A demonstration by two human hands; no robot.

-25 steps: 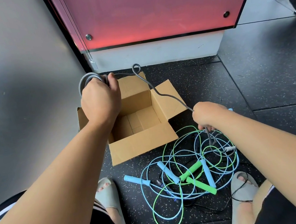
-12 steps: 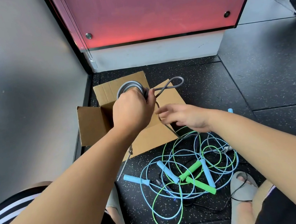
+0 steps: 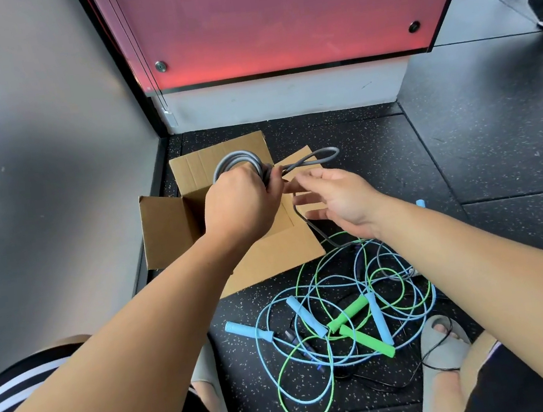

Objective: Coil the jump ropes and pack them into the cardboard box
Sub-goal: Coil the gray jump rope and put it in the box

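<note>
My left hand (image 3: pixel 240 204) grips a bundle of grey jump rope (image 3: pixel 312 160) coils above the open cardboard box (image 3: pixel 166 230). One grey loop sticks out to the right of my fist, and a strand runs down from it to the floor. My right hand (image 3: pixel 338 198) hovers just right of the left, fingers spread and straight, the grey strand passing beneath its palm. A tangle of blue jump ropes (image 3: pixel 303 315) and green jump ropes (image 3: pixel 366 333) lies on the floor in front of the box.
The box stands in a corner between a grey wall (image 3: pixel 33 168) on the left and a red panel (image 3: pixel 272 15) behind. Speckled black rubber floor (image 3: pixel 479 143) spreads to the right. My sandalled feet (image 3: pixel 444 349) flank the rope tangle, and a thin black cord lies there.
My left hand carried the grey coil from the box's left side to over its middle. My right hand let go of the strand near the tangle and rose beside the left, fingers spread.
</note>
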